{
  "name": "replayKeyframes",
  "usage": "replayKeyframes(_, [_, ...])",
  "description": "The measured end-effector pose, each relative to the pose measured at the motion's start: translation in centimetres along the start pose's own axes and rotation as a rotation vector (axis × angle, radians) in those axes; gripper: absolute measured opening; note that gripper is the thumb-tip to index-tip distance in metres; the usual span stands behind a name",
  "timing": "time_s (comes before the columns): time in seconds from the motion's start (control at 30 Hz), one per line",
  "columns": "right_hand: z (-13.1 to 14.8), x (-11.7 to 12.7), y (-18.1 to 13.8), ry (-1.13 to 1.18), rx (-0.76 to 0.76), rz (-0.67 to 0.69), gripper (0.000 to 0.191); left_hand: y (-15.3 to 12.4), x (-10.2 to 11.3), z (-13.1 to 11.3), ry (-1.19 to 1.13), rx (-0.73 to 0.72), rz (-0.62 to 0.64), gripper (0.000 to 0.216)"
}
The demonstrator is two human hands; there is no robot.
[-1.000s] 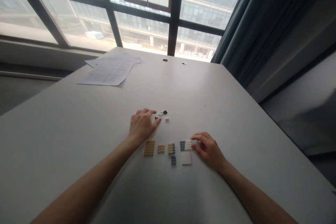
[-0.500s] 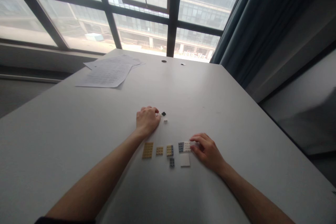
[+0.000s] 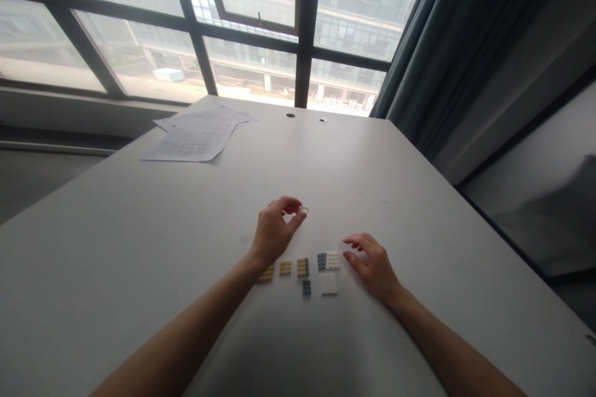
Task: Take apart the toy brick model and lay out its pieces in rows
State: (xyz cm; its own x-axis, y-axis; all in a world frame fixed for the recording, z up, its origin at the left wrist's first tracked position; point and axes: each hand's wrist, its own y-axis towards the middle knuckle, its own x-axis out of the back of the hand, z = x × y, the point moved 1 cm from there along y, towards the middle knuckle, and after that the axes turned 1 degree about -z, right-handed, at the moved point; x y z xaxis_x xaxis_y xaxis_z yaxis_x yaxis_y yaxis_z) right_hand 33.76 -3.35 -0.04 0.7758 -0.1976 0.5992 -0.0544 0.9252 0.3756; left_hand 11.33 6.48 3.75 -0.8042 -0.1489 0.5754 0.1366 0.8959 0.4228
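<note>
My left hand hovers over the white table, thumb and fingers pinched on a small pale brick piece. Below it lies a row of flat bricks: a tan plate partly hidden by my wrist, a small tan plate, a tan-and-grey plate and a grey-and-white plate. A small grey brick and a white tile lie just nearer me. My right hand rests on the table beside the grey-and-white plate, its fingers loosely curled and apart, holding nothing.
Printed paper sheets lie at the far left of the table. Two small holes sit near the far edge, under the window. A dark curtain hangs at the right. The table's right edge drops off near a grey wall.
My left hand closed on the small loose pieces, lifted and moved right toward the row; those pieces no longer show on the table. My right hand slid slightly off the grey-and-white plate.
</note>
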Motion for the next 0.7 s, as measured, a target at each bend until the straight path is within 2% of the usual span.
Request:
replayKeyframes(0.13, [2.5, -0.3, 0.5, 0.238, -0.079, 0.043, 0.022, -4.0, 0.0, -3.0, -0.211, -0.164, 0.018, 0.007])
replayKeyframes(0.23, [4.4, -0.8, 0.9, 0.432, -0.185, 0.069, 0.022, -5.7, -0.2, -4.1, -0.21, -0.225, 0.036, 0.006])
replayKeyframes(0.33, [5.5, -1.3, 1.2, 0.482, -0.237, 0.089, 0.019, -6.4, -0.4, -4.3, -0.183, -0.247, 0.029, 0.009])
replayKeyframes(0.4, [5.5, -1.3, 1.4, 0.435, -0.224, 0.1, 0.017, -6.5, -0.5, -3.9, -0.167, -0.269, 0.025, 0.008])
replayKeyframes(0.5, [4.6, -0.7, 2.1, 0.214, -0.117, 0.064, 0.014, -6.6, -0.3, -3.1, -0.135, -0.337, 0.026, 0.01])
replayKeyframes(0.63, [1.4, 0.3, 3.2, -0.075, 0.02, -0.044, 0.011, -6.5, 1.2, -1.5, -0.085, -0.412, -0.028, 0.01])
replayKeyframes(0.7, [-0.3, 0.8, 3.3, -0.174, 0.144, -0.066, 0.011, -6.5, 2.4, -0.5, -0.031, -0.462, -0.054, 0.01])
